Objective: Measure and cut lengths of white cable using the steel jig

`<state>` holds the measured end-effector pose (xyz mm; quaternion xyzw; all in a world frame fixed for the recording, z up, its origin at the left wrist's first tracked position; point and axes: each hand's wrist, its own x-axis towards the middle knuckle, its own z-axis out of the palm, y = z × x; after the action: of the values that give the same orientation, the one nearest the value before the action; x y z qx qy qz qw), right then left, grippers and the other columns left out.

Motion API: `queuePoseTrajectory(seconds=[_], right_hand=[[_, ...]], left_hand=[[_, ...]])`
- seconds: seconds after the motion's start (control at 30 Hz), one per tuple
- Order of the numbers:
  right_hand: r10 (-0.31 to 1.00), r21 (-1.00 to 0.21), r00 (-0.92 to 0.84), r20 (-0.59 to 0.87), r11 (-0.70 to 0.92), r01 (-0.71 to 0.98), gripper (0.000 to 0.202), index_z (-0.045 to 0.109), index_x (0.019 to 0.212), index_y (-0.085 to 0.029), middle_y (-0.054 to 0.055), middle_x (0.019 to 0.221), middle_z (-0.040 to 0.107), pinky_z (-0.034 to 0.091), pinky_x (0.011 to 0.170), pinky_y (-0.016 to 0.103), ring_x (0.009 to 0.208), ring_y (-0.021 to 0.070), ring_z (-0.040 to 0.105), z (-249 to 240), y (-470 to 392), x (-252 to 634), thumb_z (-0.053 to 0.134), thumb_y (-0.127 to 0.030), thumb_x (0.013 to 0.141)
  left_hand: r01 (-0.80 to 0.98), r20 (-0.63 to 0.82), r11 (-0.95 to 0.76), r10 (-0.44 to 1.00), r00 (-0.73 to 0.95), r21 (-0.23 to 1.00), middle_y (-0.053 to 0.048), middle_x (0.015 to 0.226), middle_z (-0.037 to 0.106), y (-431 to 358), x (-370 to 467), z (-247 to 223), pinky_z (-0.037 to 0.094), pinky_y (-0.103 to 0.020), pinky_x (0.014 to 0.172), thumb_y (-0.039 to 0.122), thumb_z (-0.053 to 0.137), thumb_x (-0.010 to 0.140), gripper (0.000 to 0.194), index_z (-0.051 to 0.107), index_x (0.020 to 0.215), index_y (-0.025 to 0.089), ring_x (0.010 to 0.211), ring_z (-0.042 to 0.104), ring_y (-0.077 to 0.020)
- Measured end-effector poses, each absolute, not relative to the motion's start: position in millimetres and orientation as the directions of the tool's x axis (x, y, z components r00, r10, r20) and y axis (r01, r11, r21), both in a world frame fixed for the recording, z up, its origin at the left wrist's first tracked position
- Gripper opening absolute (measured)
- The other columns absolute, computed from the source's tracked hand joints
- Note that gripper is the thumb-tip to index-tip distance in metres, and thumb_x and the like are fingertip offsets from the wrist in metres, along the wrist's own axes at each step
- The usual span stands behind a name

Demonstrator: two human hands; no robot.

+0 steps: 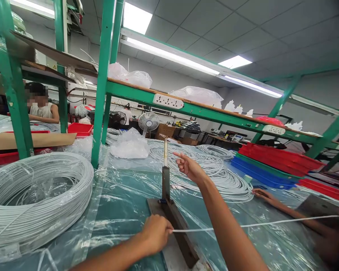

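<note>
My left hand [157, 234] is closed on a thin white cable [197, 230] in front of me. From those fingers the cable runs right, past my right forearm, towards a person at the right edge. My right hand [188, 167] is raised, with its index finger stretched out and the others partly curled; nothing shows in it. Its fingertip points at a thin rod [165, 152] on top of a metal stand [165, 182], apart from it. A dark metal bar [183, 241] extends from the stand's base towards me, just right of my left hand.
A large cable coil [45, 222] lies at left. Loose white cable loops [231, 184] spread behind the stand, with a co-worker's hand [264, 195] at their right end. Stacked red trays [277, 160] and blue trays [260, 175] stand right. A green shelf post [100, 94] rises at left.
</note>
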<state>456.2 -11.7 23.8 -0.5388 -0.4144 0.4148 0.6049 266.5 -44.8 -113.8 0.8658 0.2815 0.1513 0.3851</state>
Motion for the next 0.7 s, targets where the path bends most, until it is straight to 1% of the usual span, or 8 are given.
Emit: queuePoseTrajectory(seconds=[0.1,0.2,0.27,0.33,0.43,0.53,0.63,0.7], right_hand=[[0.921,-0.996,0.381,-0.086,-0.071,-0.052,0.03,0.048,0.109,-0.012,-0.005,0.052,0.048,0.03,0.033,0.013,0.035,0.0043,0.038,24,36,484,0.033,-0.033,0.093],[0.903,-0.983,0.388,-0.184,-0.18,-0.047,0.033,0.049,0.099,-0.011,-0.006,0.053,0.045,0.028,0.031,0.014,0.034,0.0036,0.035,14,68,492,0.033,-0.04,0.093],[0.903,-0.974,0.366,-0.225,-0.221,-0.052,0.038,0.051,0.09,-0.012,-0.007,0.053,0.043,0.026,0.031,0.015,0.034,0.0026,0.031,10,81,492,0.033,-0.046,0.092],[0.902,-0.966,0.348,-0.255,-0.25,-0.062,0.042,0.051,0.082,-0.012,-0.007,0.053,0.041,0.024,0.03,0.015,0.034,0.0019,0.027,10,89,490,0.032,-0.049,0.091],[0.898,-0.959,0.339,-0.282,-0.273,-0.076,0.046,0.049,0.076,-0.013,-0.008,0.051,0.038,0.022,0.029,0.015,0.032,0.0015,0.024,13,92,489,0.029,-0.052,0.091],[0.899,-0.961,0.34,-0.277,-0.264,-0.087,0.05,0.048,0.075,-0.014,-0.007,0.046,0.038,0.02,0.028,0.013,0.03,0.0016,0.023,20,83,489,0.021,-0.053,0.092],[0.903,-0.969,0.35,-0.249,-0.232,-0.091,0.053,0.048,0.08,-0.014,-0.004,0.042,0.043,0.023,0.029,0.01,0.028,0.0025,0.028,31,61,490,0.015,-0.054,0.091],[0.905,-0.974,0.36,-0.227,-0.207,-0.094,0.053,0.05,0.087,-0.015,0.0,0.043,0.05,0.029,0.03,0.01,0.029,0.004,0.036,40,36,488,0.015,-0.055,0.09]], left_hand=[[0.391,0.017,-0.516,0.619,0.785,0.762,-0.016,0.096,0.068,-43,274,-115,0.043,-0.038,0.082,0.008,0.05,0.075,0.027,0.071,0.092,0.014,0.095,0.061,-0.0318],[0.412,-0.039,-0.409,0.669,0.742,0.815,-0.016,0.088,0.069,-38,284,-119,0.045,-0.031,0.071,0.003,0.05,0.071,0.027,0.071,0.086,0.009,0.085,0.063,-0.0276],[0.413,-0.1,-0.304,0.69,0.716,0.858,-0.011,0.076,0.069,-33,289,-124,0.042,-0.025,0.058,0.003,0.05,0.071,0.025,0.071,0.083,0.01,0.072,0.063,-0.0207],[0.407,-0.158,-0.202,0.701,0.695,0.891,-0.004,0.061,0.062,-28,294,-129,0.034,-0.021,0.048,0.006,0.051,0.072,0.021,0.07,0.079,0.011,0.059,0.056,-0.0143],[0.394,-0.18,-0.118,0.747,0.641,0.912,0.003,0.052,0.047,-25,300,-133,0.027,-0.021,0.046,0.02,0.061,0.072,0.009,0.064,0.067,0.013,0.053,0.044,-0.0105],[0.398,-0.173,-0.083,0.807,0.565,0.913,0.004,0.052,0.042,-28,307,-135,0.024,-0.023,0.049,0.037,0.071,0.066,0.031,0.051,0.054,0.015,0.055,0.04,-0.0108],[0.419,-0.173,-0.061,0.849,0.498,0.906,0.004,0.052,0.041,-31,313,-139,0.024,-0.024,0.05,0.04,0.074,0.062,0.042,0.041,0.048,0.017,0.058,0.042,-0.0117],[0.439,-0.172,-0.057,0.87,0.463,0.897,0.004,0.052,0.041,-33,315,-142,0.023,-0.025,0.05,0.04,0.073,0.061,0.044,0.039,0.047,0.017,0.059,0.044,-0.0129]])
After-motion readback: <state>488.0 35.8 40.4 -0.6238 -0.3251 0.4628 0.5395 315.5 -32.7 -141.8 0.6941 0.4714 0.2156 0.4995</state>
